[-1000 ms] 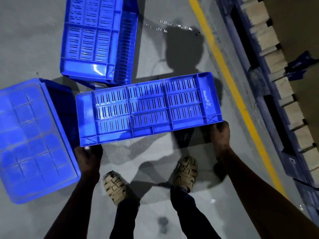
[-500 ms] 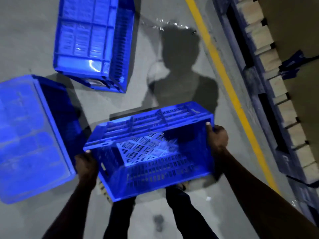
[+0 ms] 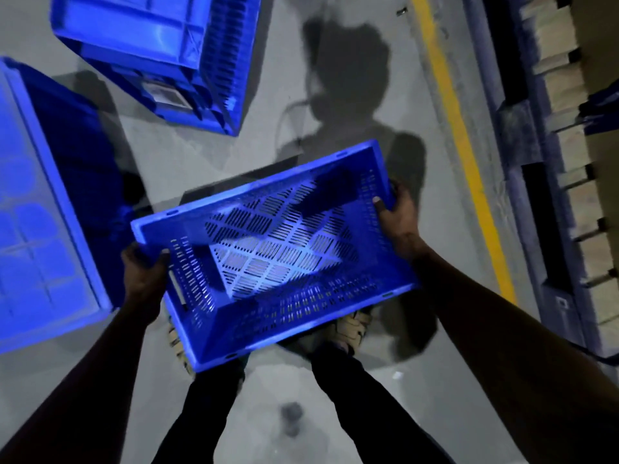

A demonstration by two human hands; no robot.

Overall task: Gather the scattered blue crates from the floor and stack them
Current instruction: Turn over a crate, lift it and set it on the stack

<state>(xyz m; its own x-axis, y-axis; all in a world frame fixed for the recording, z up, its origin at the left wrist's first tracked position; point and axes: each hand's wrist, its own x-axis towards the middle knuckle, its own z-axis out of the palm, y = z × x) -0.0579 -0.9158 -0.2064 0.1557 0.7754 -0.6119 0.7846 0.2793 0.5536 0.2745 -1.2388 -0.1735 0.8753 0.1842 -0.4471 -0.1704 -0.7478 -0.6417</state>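
1. The person holds one slotted crate [image 3: 278, 259] off the floor [image 3: 335, 95], in front of the legs and above the sandalled feet [image 3: 351, 329], its open mouth turned up toward the camera.
2. The left hand [image 3: 142, 274] grips the crate's left short end, fingers curled round the rim at that wall.
3. The right hand [image 3: 398, 216] grips the right short end, thumb inside the wall and fingers wrapped outside.
4. Both hands are closed on the crate, set as wide apart as its length; neither is free.
5. Two more blue crates lie on the floor: the left crate [image 3: 43, 209] sits bottom-up at the picture's left edge, just beside the held one, and the far crate [image 3: 157, 58] lies ahead, apart from both.
6. A yellow line [image 3: 459, 145] runs along the floor to the right, with pallets [image 3: 542, 182] beyond it.
7. Step in hand, as I judge it: carrying a gathered crate, mouth up, to wherever the stack is to stand. No stack shows here yet.
8. The next move calls for choosing a base, keeping the crate level between both hands, and lowering it squarely so its rims line up with the one beneath.
9. The overturned left crate would likely need flipping before it can nest or bear another.
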